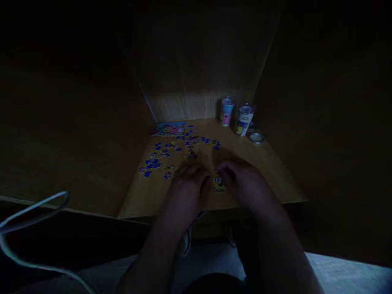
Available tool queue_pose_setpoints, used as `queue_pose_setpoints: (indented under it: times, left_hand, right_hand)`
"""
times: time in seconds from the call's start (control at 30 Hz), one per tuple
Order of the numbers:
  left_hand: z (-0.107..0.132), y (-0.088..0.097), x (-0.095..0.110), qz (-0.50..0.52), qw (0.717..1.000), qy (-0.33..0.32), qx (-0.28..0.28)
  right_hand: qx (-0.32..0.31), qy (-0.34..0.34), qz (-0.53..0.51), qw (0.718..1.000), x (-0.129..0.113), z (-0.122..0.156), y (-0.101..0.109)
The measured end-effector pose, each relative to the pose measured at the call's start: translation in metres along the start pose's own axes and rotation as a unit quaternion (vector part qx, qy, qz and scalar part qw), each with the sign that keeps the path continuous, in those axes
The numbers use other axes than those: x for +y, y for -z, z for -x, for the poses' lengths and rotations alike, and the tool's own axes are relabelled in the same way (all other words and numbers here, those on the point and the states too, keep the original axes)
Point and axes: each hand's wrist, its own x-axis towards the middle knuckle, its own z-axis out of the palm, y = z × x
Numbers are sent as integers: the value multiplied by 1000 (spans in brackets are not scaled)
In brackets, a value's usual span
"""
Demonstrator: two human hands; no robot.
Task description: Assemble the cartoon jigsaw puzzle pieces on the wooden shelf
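Note:
Just above the front part of the wooden desk, my right hand (242, 179) is closed in a pinch, with a small puzzle piece (217, 173) at its fingertips. Right below those fingers lies a small joined patch of yellow puzzle pieces (219, 185), showing a cartoon face with eyes. To the left of the patch is my left hand (190, 181), its fingers curled together; what they hold, if anything, is hidden. Loose puzzle pieces (153, 163), many with the blue side up, are spread over the left and middle of the desk.
A picture sheet (170, 129) with cartoon figures lies at the back left. Two printed cans (226, 112) (243, 121) with clear lids stand at the back right, near a round metal lid (256, 138). A pale cable (36, 267) loops at lower left. The scene is dark.

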Motion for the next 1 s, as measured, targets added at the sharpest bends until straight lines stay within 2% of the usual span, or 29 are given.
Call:
queue_pose_setpoints:
  times: [0.37, 1.0]
  left_hand:
    - [-2, 1, 2, 3, 1000, -7, 13]
    - [-2, 3, 4, -7, 1000, -5, -1]
  right_hand:
    - [16, 14, -3, 1000, 4, -1, -2]
    - [13, 9, 4, 1000, 3, 0, -1]
